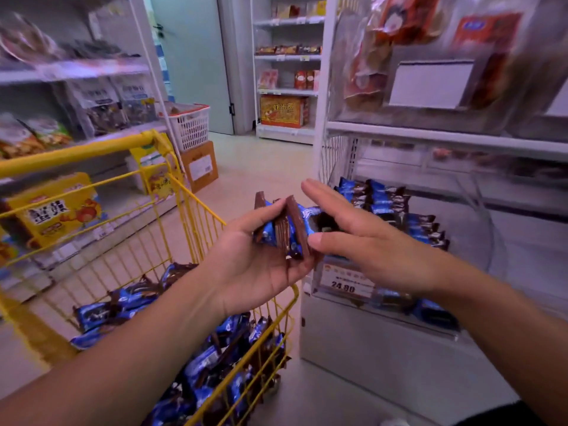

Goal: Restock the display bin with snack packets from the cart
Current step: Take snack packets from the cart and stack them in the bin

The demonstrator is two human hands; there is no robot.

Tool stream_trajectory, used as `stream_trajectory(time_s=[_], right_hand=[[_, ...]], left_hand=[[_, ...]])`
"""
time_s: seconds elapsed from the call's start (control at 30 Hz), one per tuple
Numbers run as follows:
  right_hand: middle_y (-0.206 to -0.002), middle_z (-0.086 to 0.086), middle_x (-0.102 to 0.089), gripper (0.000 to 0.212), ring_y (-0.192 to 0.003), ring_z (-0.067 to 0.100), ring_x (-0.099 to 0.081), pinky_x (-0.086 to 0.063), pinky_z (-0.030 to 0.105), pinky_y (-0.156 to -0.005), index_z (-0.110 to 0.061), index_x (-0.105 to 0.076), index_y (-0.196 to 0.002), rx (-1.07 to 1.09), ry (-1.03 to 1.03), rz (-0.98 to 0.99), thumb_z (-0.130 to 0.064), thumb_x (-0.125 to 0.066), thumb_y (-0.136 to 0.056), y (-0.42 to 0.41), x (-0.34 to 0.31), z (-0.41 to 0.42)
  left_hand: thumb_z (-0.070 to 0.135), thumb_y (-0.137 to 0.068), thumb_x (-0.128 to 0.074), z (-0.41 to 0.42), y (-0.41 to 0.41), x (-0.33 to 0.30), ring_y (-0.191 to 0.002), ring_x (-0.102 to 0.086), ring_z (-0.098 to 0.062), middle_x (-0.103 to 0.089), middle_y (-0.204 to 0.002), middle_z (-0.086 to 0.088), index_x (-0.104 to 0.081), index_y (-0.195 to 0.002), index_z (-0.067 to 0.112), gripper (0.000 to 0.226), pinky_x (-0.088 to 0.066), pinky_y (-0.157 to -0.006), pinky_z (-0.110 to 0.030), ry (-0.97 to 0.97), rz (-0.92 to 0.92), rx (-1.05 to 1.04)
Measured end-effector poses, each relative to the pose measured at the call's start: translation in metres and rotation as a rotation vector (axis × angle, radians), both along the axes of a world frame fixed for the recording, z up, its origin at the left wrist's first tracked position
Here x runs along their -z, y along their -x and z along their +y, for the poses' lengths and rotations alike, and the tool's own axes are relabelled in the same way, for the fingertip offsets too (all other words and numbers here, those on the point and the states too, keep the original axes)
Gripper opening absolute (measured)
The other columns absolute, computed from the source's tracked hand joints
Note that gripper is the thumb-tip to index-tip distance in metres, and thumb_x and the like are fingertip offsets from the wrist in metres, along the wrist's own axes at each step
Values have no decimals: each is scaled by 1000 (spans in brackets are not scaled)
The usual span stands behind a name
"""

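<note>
Between the yellow cart and the clear display bin, a person holds up a small bunch of snack packets.

Their left hand is palm-up, fingers and thumb curled round several blue-and-brown packets that stand on edge in a fan. The right hand sits just beside the bunch with fingers straight and spread; its thumb tip touches or nearly touches the packets, I cannot tell which. More of the same packets lie heaped in the cart's wire basket at lower left. Others are stacked in neat rows inside the bin on the right, behind a price tag on its front wall. A white basket on a cardboard box stands further down the aisle.
</note>
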State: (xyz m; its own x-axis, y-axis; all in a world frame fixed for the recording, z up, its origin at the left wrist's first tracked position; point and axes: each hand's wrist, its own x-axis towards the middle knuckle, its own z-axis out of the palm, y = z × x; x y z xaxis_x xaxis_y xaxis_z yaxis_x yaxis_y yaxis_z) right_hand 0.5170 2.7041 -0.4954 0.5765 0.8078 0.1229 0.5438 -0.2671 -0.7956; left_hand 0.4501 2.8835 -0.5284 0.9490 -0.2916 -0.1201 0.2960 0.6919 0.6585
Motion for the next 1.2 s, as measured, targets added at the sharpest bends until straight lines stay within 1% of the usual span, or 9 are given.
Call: stream_trajectory(time_s=[0.13,0.27,0.37,0.6,0.77,0.9,1.03,1.1,1.2], right_hand=[[-135,3,-65,79,-119,13,-65,-52,28,-101,-17,-45,-148,1,-256,232,-19,-77,-75,-12,2,-24],[-102,10,-77,50,-84,18,-75,-60,26,-75,-11,-74,-110,186,-498,355,-15,-83,-61,-30,8,-23],[-95,15,-77,38,-76,18,-73,-62,28,-76,-5,-75,-102,164,-741,635,-11,-79,-64,-35,7,-23],[-109,0,-75,31,-98,12,-72,-59,25,-78,-20,-79,-92,52,-454,214,-18,-87,-62,-24,6,-28],[-142,-9,-57,73,-134,7,-51,-46,32,-109,-28,-51,-141,-247,-96,205,-12,-83,-77,-27,7,-40],[-132,3,-67,62,-124,17,-61,-47,34,-108,-14,-57,-135,-242,-44,161,-5,-82,-79,-30,8,-44],[-114,10,-73,48,-99,20,-68,-55,31,-87,-8,-65,-123,-133,-226,252,-8,-79,-77,-38,5,-50],[-99,10,-74,40,-82,19,-69,-58,29,-70,-5,-67,-116,36,-426,372,-9,-77,-77,-51,-1,-58],[-79,1,-74,23,-70,17,-69,-57,30,-58,-10,-70,-102,424,-405,171,-16,-79,-81,-76,-10,-75]], left_hand=[[38,-85,-68,-2,-4,0,-118,-54,-31,-51,-143,-20,-49,-142,2,71,-45,-102,-33,61,-24,6],[50,-83,-67,-9,-7,4,-107,-58,-29,-61,-128,-20,-57,-137,5,71,-51,-88,-31,43,-27,60],[50,-75,-80,-16,-10,7,-107,-60,-28,-61,-124,-19,-59,-133,1,79,-52,-89,-32,68,-21,74],[48,-80,-76,-20,-12,10,-109,-65,-26,-66,-125,-16,-64,-129,7,64,-54,-94,-37,106,-71,141],[30,-69,-90,-18,-6,11,-105,-69,-31,-68,-121,-20,-68,-123,2,65,-58,-87,-43,-73,-44,295],[49,-55,-93,-35,-11,5,-90,-68,-31,-71,-110,-19,-71,-116,3,80,-60,-76,-44,-146,46,269],[78,-75,-57,-46,-22,-9,-92,-66,-33,-66,-114,-20,-58,-133,8,92,-55,-84,-43,-112,62,289],[74,-82,-50,-49,-29,-14,-96,-71,-36,-68,-116,-23,-54,-130,11,80,-60,-78,-40,-239,67,166],[49,-95,-54,-50,-36,-9,-86,-74,-17,-75,-104,-8,-60,-113,21,34,-60,-66,-25,-933,-226,-331]])
